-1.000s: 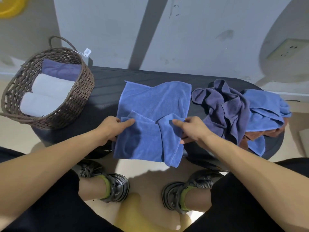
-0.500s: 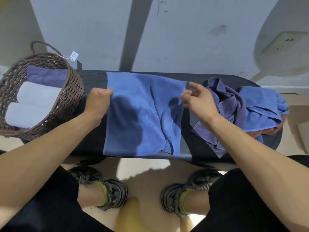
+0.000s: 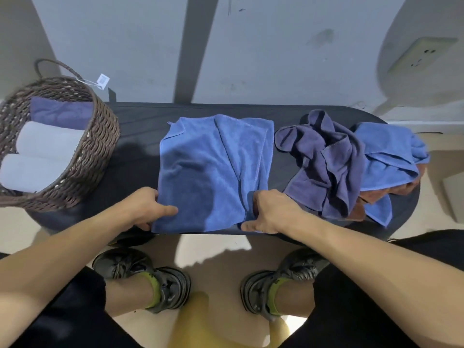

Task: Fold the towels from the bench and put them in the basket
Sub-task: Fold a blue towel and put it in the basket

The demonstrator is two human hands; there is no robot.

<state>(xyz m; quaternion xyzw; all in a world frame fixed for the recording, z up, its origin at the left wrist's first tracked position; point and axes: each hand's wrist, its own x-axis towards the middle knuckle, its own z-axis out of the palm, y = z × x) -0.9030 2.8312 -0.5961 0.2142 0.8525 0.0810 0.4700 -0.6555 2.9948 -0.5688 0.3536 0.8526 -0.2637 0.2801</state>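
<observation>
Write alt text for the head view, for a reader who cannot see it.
Both hands, left hand and right hand, grip the near corners of a blue towel spread on a dark bench. Left stands a wicker basket holding rolled towels; right lies an unfolded pile.

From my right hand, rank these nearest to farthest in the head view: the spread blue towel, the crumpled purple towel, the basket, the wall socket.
1. Spread blue towel, held by the right hand.
2. Crumpled purple towel, just to its right.
3. Basket, far left on the bench.
4. Wall socket, upper right on the wall.
</observation>
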